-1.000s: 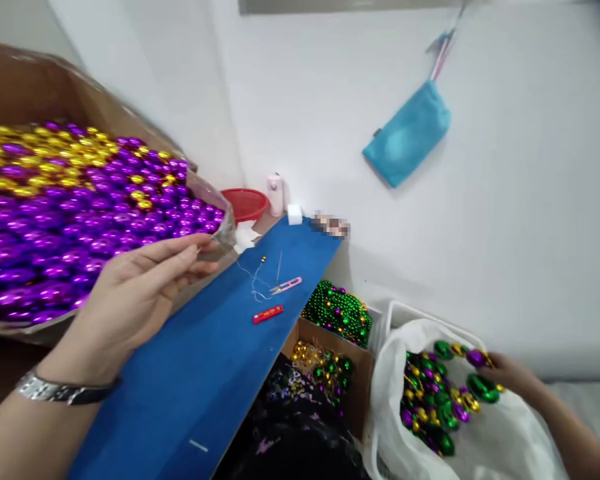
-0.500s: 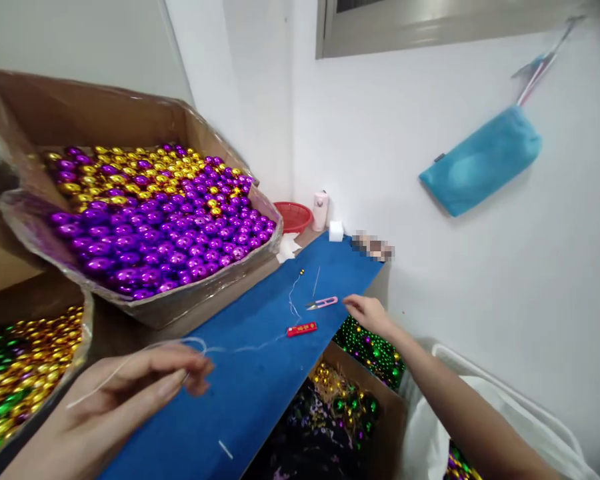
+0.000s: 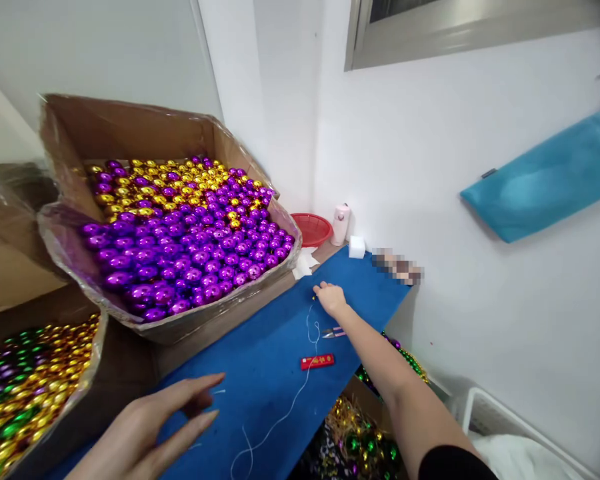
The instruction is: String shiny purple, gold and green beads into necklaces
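My left hand [image 3: 163, 427] is over the near part of the blue table [image 3: 267, 340]. Its thumb and fingers are apart, with nothing visible gripped between them. A thin white thread [image 3: 293, 405] lies in a loose curve to its right and passes across a red labelled piece [image 3: 317, 362]. My right hand [image 3: 331, 299] is low over the far part of the table, fingers curled together. Beside its fingertips is a small dark and gold bead [image 3: 314, 298] at the thread's end. Pink-handled thread snips [image 3: 334, 333] lie under my right forearm, partly covered.
A big cardboard box [image 3: 230, 303] of purple and gold beads borders the table's left side. Another box of beads [image 3: 35, 387] is at lower left. A red basin [image 3: 313, 230], pink bottle [image 3: 341, 224] and white block [image 3: 357, 247] stand at the back.
My left hand has let go of the thread, which now lies on the table. My right hand has moved forward and left, past the snips to the bead. The view has shifted.
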A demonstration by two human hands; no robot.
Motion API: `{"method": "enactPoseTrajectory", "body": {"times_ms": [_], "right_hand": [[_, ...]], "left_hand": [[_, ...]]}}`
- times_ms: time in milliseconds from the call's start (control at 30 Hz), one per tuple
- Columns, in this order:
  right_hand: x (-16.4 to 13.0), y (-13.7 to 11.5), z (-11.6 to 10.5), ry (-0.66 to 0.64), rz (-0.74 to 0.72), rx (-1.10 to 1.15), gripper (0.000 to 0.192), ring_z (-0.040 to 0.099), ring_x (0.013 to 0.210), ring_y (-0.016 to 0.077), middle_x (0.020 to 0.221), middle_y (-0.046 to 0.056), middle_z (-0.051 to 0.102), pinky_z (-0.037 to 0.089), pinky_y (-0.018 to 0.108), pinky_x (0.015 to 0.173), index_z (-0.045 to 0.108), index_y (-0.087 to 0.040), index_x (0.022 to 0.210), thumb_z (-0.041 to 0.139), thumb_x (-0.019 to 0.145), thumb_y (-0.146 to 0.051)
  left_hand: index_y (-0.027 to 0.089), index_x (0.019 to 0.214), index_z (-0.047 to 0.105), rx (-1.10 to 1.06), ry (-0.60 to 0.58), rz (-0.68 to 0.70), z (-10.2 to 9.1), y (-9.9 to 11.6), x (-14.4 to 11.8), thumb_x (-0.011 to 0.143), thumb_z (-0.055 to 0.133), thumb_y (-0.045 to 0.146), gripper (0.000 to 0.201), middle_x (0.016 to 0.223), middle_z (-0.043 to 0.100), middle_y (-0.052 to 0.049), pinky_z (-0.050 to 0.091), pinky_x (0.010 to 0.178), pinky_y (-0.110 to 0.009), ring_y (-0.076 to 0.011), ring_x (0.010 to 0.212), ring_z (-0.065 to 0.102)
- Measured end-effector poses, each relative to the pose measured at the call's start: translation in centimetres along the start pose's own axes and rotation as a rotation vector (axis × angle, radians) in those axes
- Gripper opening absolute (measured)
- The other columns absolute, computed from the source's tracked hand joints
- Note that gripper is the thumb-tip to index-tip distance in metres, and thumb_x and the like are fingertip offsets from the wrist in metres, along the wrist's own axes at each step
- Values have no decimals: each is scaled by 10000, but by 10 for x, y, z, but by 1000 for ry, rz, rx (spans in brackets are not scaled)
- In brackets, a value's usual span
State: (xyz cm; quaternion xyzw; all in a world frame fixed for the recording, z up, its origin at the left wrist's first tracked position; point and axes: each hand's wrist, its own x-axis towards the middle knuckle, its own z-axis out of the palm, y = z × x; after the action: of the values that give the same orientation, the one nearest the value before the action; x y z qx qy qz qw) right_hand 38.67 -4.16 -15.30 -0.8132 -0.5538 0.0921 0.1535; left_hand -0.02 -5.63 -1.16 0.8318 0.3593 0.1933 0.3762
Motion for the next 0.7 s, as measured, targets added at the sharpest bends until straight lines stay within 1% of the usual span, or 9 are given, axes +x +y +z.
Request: {"method": "enactPoseTrajectory", "body": {"times_ms": [67, 100, 167, 233, 300, 367, 500, 600, 700], "right_hand": [[-7, -2, 4, 2, -39, 52, 255, 594, 963, 189, 1143, 68, 575, 506, 388, 820, 558, -168, 1134, 543, 918, -302], [-12, -4, 7, 4, -58, 83, 256, 598, 952, 186, 1133, 67, 579, 510, 383, 811, 557, -166, 1134, 543, 918, -302], [-25, -8, 13, 14, -80, 149, 259, 608, 920, 177, 1110, 64, 588, 521, 369, 784, 554, -158, 1136, 540, 920, -302], [-36, -10, 16, 30, -67, 198, 261, 616, 889, 168, 1090, 62, 595, 530, 354, 757, 551, -152, 1137, 538, 922, -300], [-41, -6, 16, 53, -12, 218, 264, 616, 887, 168, 1089, 61, 595, 530, 354, 758, 548, -153, 1142, 535, 924, -301], [-38, -1, 11, 76, 74, 210, 267, 611, 908, 174, 1103, 64, 590, 522, 366, 780, 545, -160, 1149, 533, 924, -305], [-20, -2, 4, 80, 219, 188, 291, 599, 949, 192, 1127, 71, 579, 506, 396, 812, 542, -158, 1155, 537, 919, -327], [-9, -20, 7, 42, 234, 225, 315, 582, 992, 208, 1171, 78, 557, 492, 418, 839, 531, -161, 1175, 546, 912, -336], [-8, -34, 12, 1, 207, 343, 298, 568, 1022, 212, 1203, 79, 541, 483, 424, 858, 536, -169, 1173, 549, 912, -312]], "left_hand": [[333, 1061, 683, -89, -154, -38, 17, 11, 20, 709, 687, 401, 359, 984, 717, -5, 537, 796, -285, -252, 910, 663], [309, 1081, 672, -168, -189, -62, 27, 15, 31, 748, 650, 413, 349, 1011, 709, -18, 526, 818, -298, -251, 937, 652], [248, 1092, 658, -350, -185, -119, 48, 22, 56, 785, 608, 432, 361, 1032, 699, -55, 505, 852, -325, -254, 980, 633], [184, 1075, 651, -509, -123, -160, 70, 25, 78, 787, 604, 441, 389, 1027, 693, -94, 495, 856, -340, -252, 978, 628], [147, 1053, 644, -607, -86, -181, 89, 26, 95, 771, 625, 437, 405, 1008, 688, -118, 496, 825, -336, -238, 927, 637], [135, 1038, 640, -665, -91, -192, 103, 26, 106, 753, 648, 425, 406, 991, 686, -122, 496, 788, -322, -219, 879, 639], [140, 1023, 642, -721, -141, -225, 120, 25, 112, 735, 680, 396, 387, 975, 684, -112, 483, 769, -305, -201, 854, 636], [141, 989, 661, -791, -129, -290, 125, 17, 112, 702, 718, 381, 378, 937, 688, -104, 478, 733, -292, -188, 801, 637], [142, 967, 667, -853, -89, -341, 128, 5, 116, 687, 735, 380, 374, 903, 686, -98, 476, 705, -285, -172, 758, 630]]}}
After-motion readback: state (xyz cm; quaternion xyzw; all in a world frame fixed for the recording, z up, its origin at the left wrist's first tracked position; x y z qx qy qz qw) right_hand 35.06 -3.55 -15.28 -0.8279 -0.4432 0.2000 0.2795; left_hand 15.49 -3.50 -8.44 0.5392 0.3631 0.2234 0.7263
